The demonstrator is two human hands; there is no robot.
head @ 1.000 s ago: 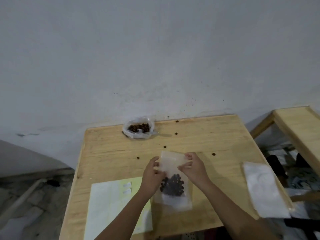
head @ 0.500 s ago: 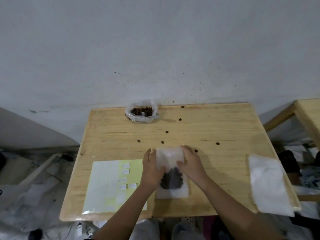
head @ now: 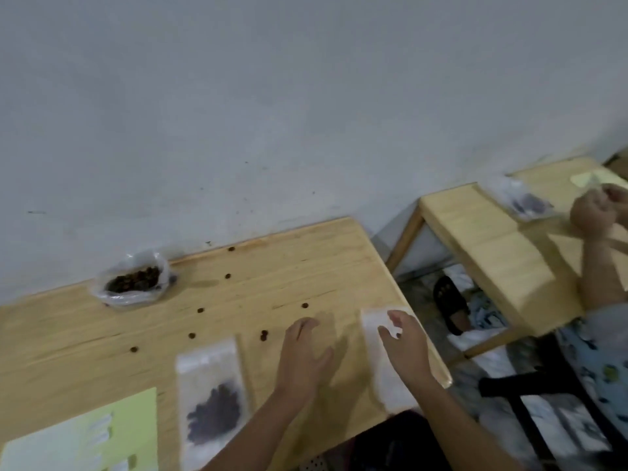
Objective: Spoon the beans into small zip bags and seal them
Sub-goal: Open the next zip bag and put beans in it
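Both hands have left the filled bag [head: 212, 399], which now lies flat on the surface [head: 306, 266] beside a label sheet [head: 102, 430], its zip too blurred to judge. The left hand [head: 304, 360] hovers with fingers apart and empty, while the right hand [head: 406, 348], fingers spread, reaches over the empty bags [head: 372, 321] at the right edge. Fetching a fresh bag looks to be the step in hand, which calls for peeling one thin bag off the pile and opening it near the bean pouch [head: 132, 283], with loose beans [head: 264, 334] scattered between.
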